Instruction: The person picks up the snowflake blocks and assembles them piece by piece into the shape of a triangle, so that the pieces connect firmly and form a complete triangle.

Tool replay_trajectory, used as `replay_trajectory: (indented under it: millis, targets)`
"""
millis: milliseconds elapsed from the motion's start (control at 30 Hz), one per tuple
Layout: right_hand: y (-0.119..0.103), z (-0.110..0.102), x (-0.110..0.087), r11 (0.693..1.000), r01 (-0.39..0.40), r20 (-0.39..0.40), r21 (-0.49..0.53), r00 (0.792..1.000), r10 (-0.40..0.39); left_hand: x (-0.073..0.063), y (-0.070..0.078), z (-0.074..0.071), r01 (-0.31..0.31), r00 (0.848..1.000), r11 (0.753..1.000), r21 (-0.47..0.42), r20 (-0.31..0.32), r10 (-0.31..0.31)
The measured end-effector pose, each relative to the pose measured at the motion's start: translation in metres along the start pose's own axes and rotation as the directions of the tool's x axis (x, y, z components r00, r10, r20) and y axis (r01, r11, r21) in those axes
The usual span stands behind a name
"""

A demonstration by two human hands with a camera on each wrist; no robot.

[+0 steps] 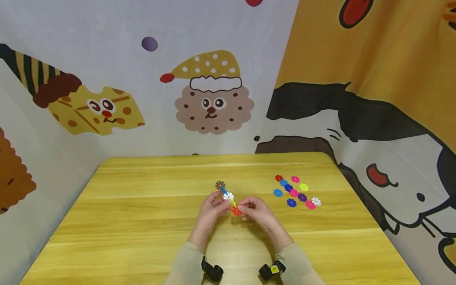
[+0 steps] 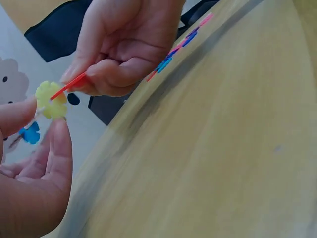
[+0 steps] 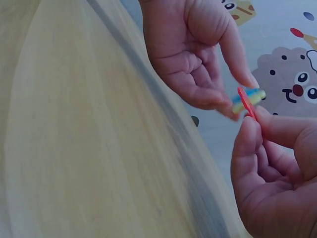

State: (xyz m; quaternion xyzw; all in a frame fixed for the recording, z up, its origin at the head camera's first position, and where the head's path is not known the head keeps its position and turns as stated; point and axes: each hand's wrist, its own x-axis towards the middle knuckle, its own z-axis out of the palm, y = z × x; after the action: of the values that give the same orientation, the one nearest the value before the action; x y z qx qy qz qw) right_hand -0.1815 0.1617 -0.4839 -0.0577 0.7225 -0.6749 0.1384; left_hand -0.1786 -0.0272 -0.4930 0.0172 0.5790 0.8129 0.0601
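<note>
A short chain of plastic snowflake building discs is held over the table between both hands. It runs from a brown disc [image 1: 220,185] through a blue disc [image 2: 30,133] and a white disc [image 1: 228,196] to a yellow disc [image 2: 51,99] and a red disc [image 1: 236,211]. My left hand [image 1: 213,209] pinches the chain between thumb and fingers near the white and yellow discs. Between thumb and fingertip, my right hand [image 1: 259,210] grips the red disc, which meets the yellow one at its edge. Fingers partly cover the joints, so how firmly red and yellow interlock cannot be told.
To the right on the wooden table [image 1: 142,221] lie several loose-looking discs, among them a purple disc [image 1: 302,197], a dark blue disc [image 1: 291,203] and a white disc [image 1: 316,201]. Some overlap in a diagonal row. A printed curtain [image 1: 124,67] hangs behind the table.
</note>
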Motion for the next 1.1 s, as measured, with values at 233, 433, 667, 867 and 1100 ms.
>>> replay_trajectory:
  millis: [233,433,667,867,1100]
  targets:
    - [-0.007,0.006,0.005,0.995,0.013,-0.147,0.100,0.989,0.002,-0.005,0.000,0.007,-0.088,0.995,0.989,0.116,0.056,0.082]
    - [-0.009,0.010,0.006,0.998,0.018,-0.174,0.066,0.985,-0.007,-0.005,0.001,0.009,-0.130,0.990,0.972,0.195,0.075,0.117]
    - [-0.010,0.008,0.006,0.999,0.029,-0.178,0.025,0.984,-0.024,-0.005,0.001,0.008,-0.105,0.993,0.983,0.151,0.066,0.096]
    - [-0.006,-0.005,0.004,0.996,0.084,-0.107,-0.040,0.990,-0.088,-0.003,0.000,0.005,-0.057,0.995,0.995,0.086,0.090,0.049]
    - [-0.002,-0.051,-0.010,0.976,0.053,-0.199,-0.211,0.975,-0.096,-0.003,0.001,0.002,-0.042,0.993,0.997,0.072,0.114,0.034]
